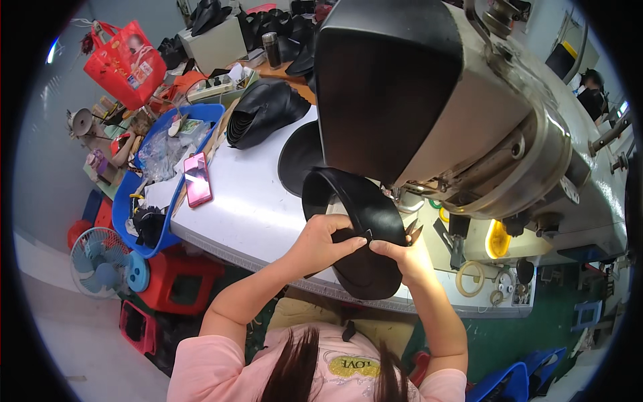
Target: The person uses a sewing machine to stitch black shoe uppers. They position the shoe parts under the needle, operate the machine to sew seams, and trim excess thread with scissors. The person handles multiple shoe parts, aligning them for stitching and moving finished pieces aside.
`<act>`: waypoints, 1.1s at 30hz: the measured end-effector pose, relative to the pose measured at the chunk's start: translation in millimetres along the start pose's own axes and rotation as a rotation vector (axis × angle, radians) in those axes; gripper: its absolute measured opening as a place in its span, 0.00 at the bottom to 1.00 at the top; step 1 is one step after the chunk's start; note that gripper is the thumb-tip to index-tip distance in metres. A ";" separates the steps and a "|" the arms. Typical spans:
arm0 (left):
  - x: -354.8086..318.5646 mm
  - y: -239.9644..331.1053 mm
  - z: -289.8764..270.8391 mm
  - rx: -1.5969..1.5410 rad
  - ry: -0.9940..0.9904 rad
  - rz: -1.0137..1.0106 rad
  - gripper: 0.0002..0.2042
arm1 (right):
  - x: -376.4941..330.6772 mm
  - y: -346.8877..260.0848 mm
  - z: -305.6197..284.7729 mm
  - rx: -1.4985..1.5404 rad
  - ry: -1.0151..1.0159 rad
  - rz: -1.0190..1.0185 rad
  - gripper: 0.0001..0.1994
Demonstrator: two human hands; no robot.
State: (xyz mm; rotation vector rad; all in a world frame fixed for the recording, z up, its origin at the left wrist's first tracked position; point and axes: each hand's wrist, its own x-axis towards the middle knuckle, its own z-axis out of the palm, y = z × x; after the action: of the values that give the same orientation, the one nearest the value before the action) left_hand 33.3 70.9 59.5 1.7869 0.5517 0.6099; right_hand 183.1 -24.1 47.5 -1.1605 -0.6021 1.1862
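At the near edge of the white worktop, just below the sewing machine, a curved black piece is held up between both hands. The left hand pinches its edge with thumb and fingers; the right hand pinches it just beside, thumbtips nearly meeting. A dark pointed tool, possibly snips, shows by the right fingers. Further left lies a pink phone.

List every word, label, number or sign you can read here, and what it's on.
Yellow patch on the pink shirt: one legible printed word, upside down in this view; wording withheld.
Red bag: printed patches, too small to read.
Table's front edge: ruler-like marks, too small to read.
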 end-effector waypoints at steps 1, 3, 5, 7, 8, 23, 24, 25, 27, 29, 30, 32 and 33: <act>5.2 0.0 -0.3 0.004 -0.013 -0.014 0.10 | -0.1 -2.8 -0.5 -0.011 0.062 0.052 0.19; 16.3 1.7 -1.6 0.019 -0.036 -0.042 0.10 | 0.7 -4.4 -4.0 -0.035 0.133 0.046 0.20; 28.9 4.6 -3.4 0.088 -0.092 -0.112 0.11 | 3.9 1.2 -12.6 -0.069 0.158 -0.068 0.19; 43.2 9.7 -7.4 0.175 -0.188 -0.287 0.11 | 3.3 2.1 -22.7 -0.137 0.192 -0.059 0.17; 49.7 0.6 -7.5 0.140 -0.211 -0.224 0.11 | 2.4 3.8 -26.5 -0.177 0.208 -0.055 0.16; 100.3 56.0 -22.9 0.114 -0.399 -0.310 0.18 | 7.5 26.0 -18.4 0.073 0.336 -0.263 0.16; 100.0 58.1 -21.4 0.116 -0.375 -0.311 0.15 | 7.3 26.5 -19.2 0.052 0.336 -0.270 0.16; 99.0 59.3 -21.0 0.103 -0.363 -0.324 0.14 | 7.1 27.2 -19.9 0.031 0.336 -0.277 0.17; 98.2 62.5 -21.1 0.063 -0.349 -0.353 0.13 | 8.5 29.4 -22.4 0.008 0.348 -0.296 0.18; 97.7 62.5 -22.2 0.023 -0.336 -0.355 0.14 | 7.3 29.7 -21.4 0.003 0.358 -0.305 0.19; 98.0 60.2 -22.2 0.011 -0.324 -0.337 0.15 | 7.0 28.0 -18.1 0.011 0.359 -0.312 0.19; 98.1 60.6 -23.1 0.001 -0.307 -0.320 0.18 | 4.7 22.0 -12.1 0.027 0.368 -0.333 0.19; 98.4 62.0 -23.7 0.003 -0.302 -0.320 0.19 | 4.2 20.9 -13.6 -0.013 0.370 -0.307 0.18</act>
State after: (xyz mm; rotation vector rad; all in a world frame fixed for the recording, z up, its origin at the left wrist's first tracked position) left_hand 96.6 133.5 137.9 1.7055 0.6105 0.1162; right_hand 188.0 -26.4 22.8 -1.2115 -0.4825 0.6858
